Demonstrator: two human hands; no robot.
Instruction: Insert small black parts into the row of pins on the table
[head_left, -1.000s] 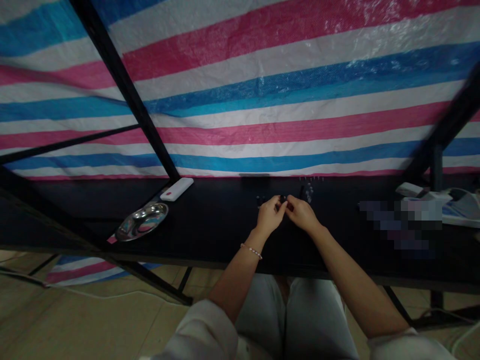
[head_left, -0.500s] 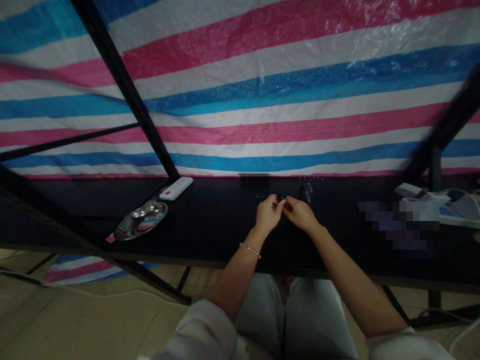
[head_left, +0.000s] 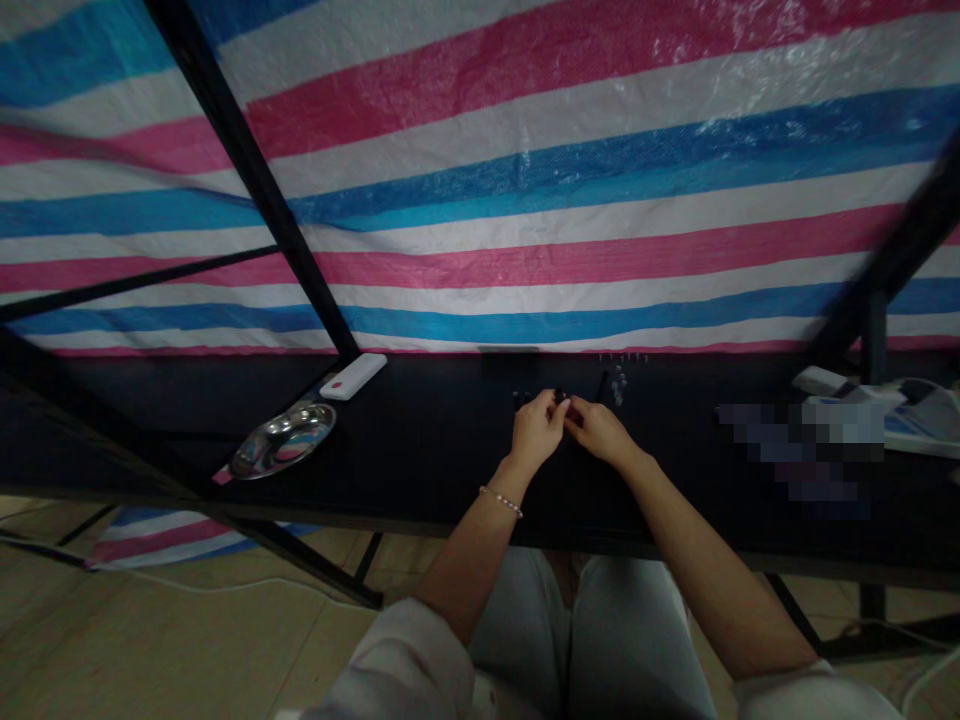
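My left hand [head_left: 537, 430] and my right hand [head_left: 600, 432] meet fingertip to fingertip over the middle of a black table [head_left: 420, 440]. Both are closed in a pinch on a small dark part [head_left: 559, 397] held between them; I cannot make out what it is. A bead bracelet [head_left: 501, 500] sits on my left wrist. Just beyond the hands lie several tiny pale pieces [head_left: 618, 384] and a short dark stick [head_left: 602, 385] on the tabletop.
A shiny metal dish [head_left: 283, 439] lies at the table's left, with a white box with a red spot [head_left: 353, 376] behind it. Papers and white items [head_left: 885, 410] sit at the right. A striped tarp [head_left: 525, 200] hangs behind, crossed by black frame bars [head_left: 255, 190].
The hands stay together on the small part and have hardly moved. The view shifted slightly.
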